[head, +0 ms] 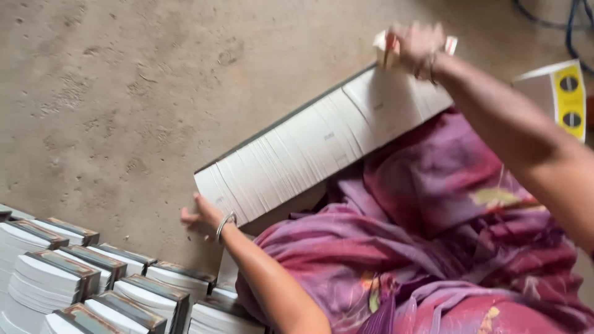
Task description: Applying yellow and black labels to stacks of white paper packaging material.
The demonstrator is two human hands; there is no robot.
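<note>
Lying nearest, at the bottom left, small bundles of white printed sheets with dark patterned covers point(93, 284) are seen packed in close rows on the bare concrete floor point(124, 93); these look already sorted and set down, while a much longer lot is in hand, so the work is judged to be partly done with the larger share left. Just right of the bundles, a purple and pink patterned cloth garment point(433, 247) is spread over the lap. Above it, a long row of white paper sheets stacked on edge point(322, 139) is held slanting from near left to far right, its lower edge resting against the garment. The left hand point(201, 218), with a metal bangle at the wrist, is pressed flat against the near left end of the row, fingers spread rather than closed. Farther off, the right hand point(416, 46) is raised over the far right end, arm stretched out, fingers closed on a few loose sheets at the top of the row, though blur hides the exact hold. A white cardboard box with a yellow label point(560, 93) stands at the far right.
</note>
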